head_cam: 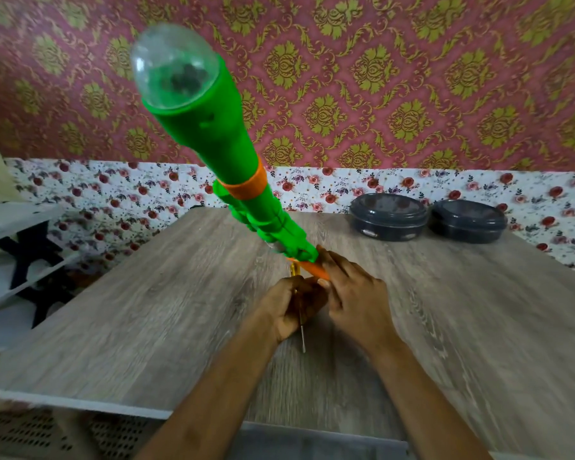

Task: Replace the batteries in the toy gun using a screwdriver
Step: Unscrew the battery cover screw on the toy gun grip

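Note:
A green toy gun (210, 127) with a clear dome at its muzzle and an orange band points up and away over the wooden table (146, 310). Its lower end with an orange part (309, 268) is gripped by my right hand (356, 300). My left hand (292, 307) is closed around a screwdriver (302, 333). The yellow handle shows above the fingers, and the thin metal shaft sticks out below toward me. Both hands touch each other at the gun's base. No batteries are visible.
Two dark round lidded containers (389, 217) (467, 220) stand at the table's far right edge. A white shelf frame (14, 260) is to the left of the table. A patterned wall rises behind.

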A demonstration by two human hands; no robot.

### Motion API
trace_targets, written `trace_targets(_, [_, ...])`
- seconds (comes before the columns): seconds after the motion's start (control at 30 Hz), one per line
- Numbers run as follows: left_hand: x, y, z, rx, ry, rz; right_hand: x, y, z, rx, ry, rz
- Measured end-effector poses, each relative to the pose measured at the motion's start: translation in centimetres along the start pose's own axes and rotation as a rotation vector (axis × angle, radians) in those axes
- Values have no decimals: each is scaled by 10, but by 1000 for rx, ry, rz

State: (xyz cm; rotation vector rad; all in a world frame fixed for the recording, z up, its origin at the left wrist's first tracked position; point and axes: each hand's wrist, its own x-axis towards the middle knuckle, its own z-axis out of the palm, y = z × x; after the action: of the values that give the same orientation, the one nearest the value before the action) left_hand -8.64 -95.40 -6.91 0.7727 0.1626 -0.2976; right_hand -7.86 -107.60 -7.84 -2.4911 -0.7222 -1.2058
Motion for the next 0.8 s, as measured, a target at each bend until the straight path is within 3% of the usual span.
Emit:
trace_targets(0.3, [6,-1,-4,25,30,35,0,-2,-1,31,-82,-17])
trace_targets(0.5, [16,2,-6,37,22,-35,0,4,-4,105,-60,116])
trace_targets(0.6, [35,20,-11,525,140,-15,-1,10,1,210,-67,227])
trace_targets(0.77, [57,70,1,2041,235,27,-2,16,2,474,-135,417])
trace_targets(0.8, [59,75,6,2238,253,16,-2,16,3,548,-165,453])
